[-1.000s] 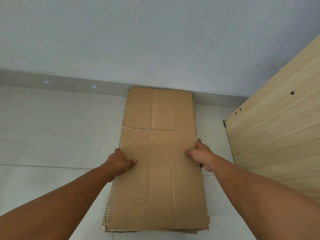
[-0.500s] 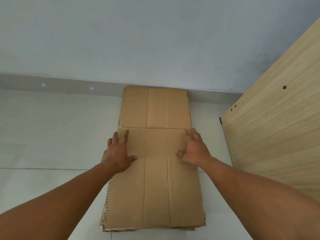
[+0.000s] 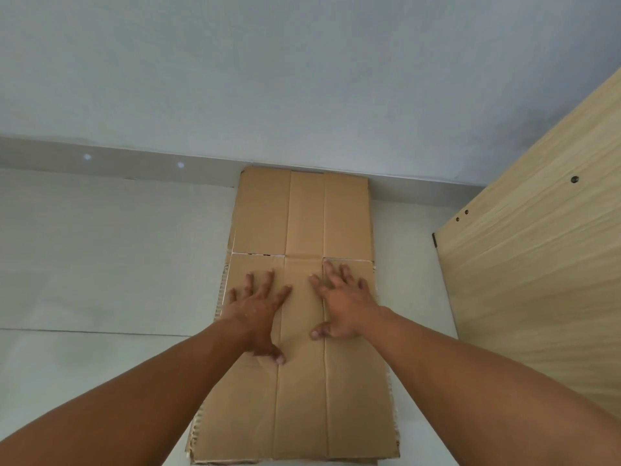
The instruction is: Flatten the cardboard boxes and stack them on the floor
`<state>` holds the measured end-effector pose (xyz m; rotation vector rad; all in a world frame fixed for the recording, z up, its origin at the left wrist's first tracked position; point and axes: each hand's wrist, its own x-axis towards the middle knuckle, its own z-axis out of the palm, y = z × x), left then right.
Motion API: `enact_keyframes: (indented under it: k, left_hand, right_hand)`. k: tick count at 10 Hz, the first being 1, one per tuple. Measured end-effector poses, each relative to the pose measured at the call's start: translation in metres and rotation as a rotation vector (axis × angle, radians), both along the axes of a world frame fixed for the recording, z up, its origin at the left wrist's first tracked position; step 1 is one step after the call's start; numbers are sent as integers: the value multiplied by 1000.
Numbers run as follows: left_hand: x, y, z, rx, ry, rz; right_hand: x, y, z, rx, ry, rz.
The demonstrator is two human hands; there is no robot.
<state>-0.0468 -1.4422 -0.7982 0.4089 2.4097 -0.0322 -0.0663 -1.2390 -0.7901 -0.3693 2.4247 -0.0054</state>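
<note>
The near end of the flattened cardboard box (image 3: 302, 415) lies flat on the tiled floor (image 3: 100, 264), and edges of further sheets show beneath it at the near and left sides, which suggests a stack already begun. Mid-sheet, the left hand (image 3: 255, 311) and right hand (image 3: 342, 307) rest palm-down side by side, fingers straight and spread apart, pressing the top sheet and gripping nothing. Beyond the fingertips a cross crease divides off the far flaps, which lie level and reach the skirting board (image 3: 134, 163) under the wall (image 3: 302, 79). A wooden panel (image 3: 537, 264) stands to the right, apart from the cardboard. Judgement: this box is flattened and placed; only pressing down remains. No unflattened boxes are in view, so the remaining count cannot be told.
</note>
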Motion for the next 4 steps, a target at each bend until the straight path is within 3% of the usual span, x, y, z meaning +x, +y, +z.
enact_keyframes:
  k: [4]
  left_hand:
    - [-5,9,20,-33,-24,25]
  right_hand:
    - [4,-8,12,-71,44,-76]
